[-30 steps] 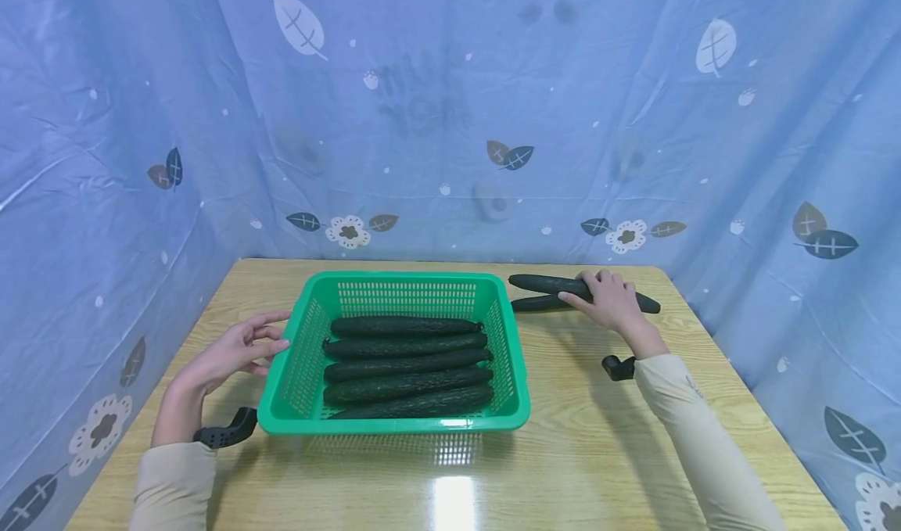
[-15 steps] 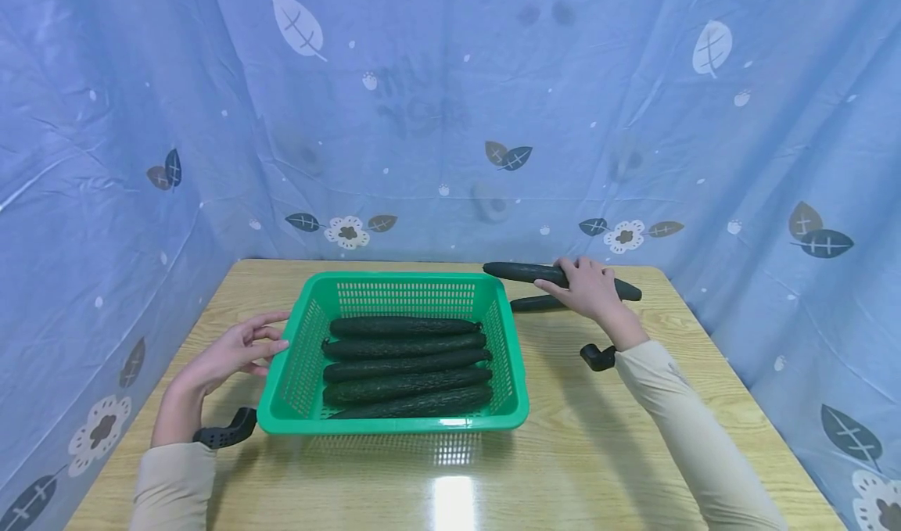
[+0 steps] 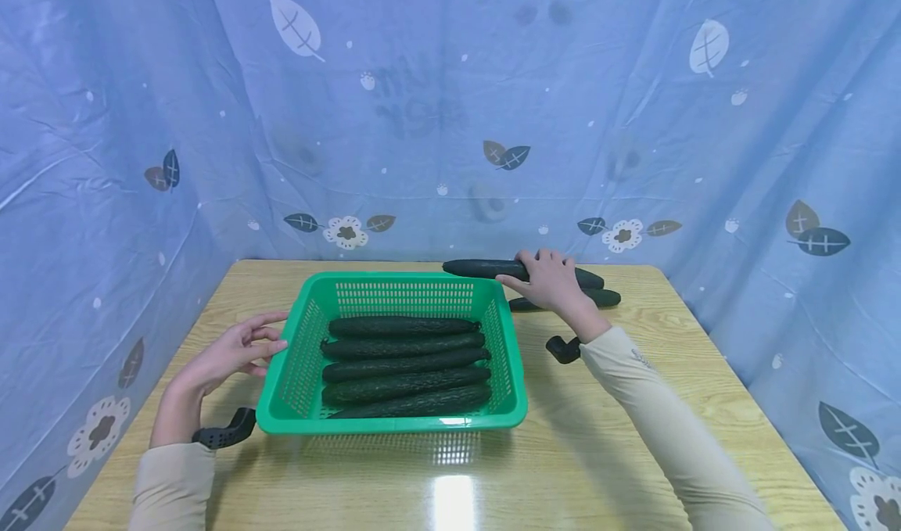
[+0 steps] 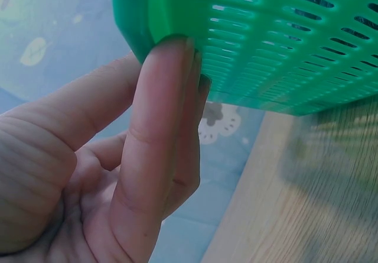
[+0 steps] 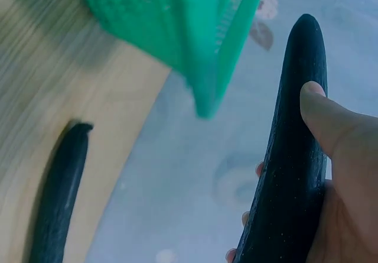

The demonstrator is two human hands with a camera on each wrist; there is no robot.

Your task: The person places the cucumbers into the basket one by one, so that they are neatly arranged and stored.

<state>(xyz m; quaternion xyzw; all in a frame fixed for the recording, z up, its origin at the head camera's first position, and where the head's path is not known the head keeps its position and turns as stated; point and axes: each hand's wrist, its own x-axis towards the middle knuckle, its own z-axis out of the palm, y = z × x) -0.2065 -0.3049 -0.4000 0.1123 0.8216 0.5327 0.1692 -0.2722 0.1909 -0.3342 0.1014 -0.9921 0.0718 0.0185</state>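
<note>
My right hand [image 3: 556,281] grips a dark green cucumber [image 3: 482,268] behind the basket's back right corner. In the right wrist view the thumb lies along that cucumber [image 5: 295,139], and fingertips show at its far side. Another cucumber [image 3: 604,298] lies on the table below it, partly hidden by the hand. The green plastic basket [image 3: 394,425] holds several cucumbers [image 3: 408,370] side by side. On its left, my left hand [image 3: 228,351] touches the rim with fairly straight fingers; in the left wrist view the fingertips meet the rim's underside [image 4: 159,15].
The basket stands on a light wood table [image 3: 563,468]. A blue patterned curtain [image 3: 436,124] hangs behind the table and on both sides. Black wrist devices [image 3: 228,431] sit at both cuffs.
My right hand has lifted its cucumber off the table's right side and carried it left toward the basket, uncovering more of the cucumber beneath. The left hand and basket stay put.
</note>
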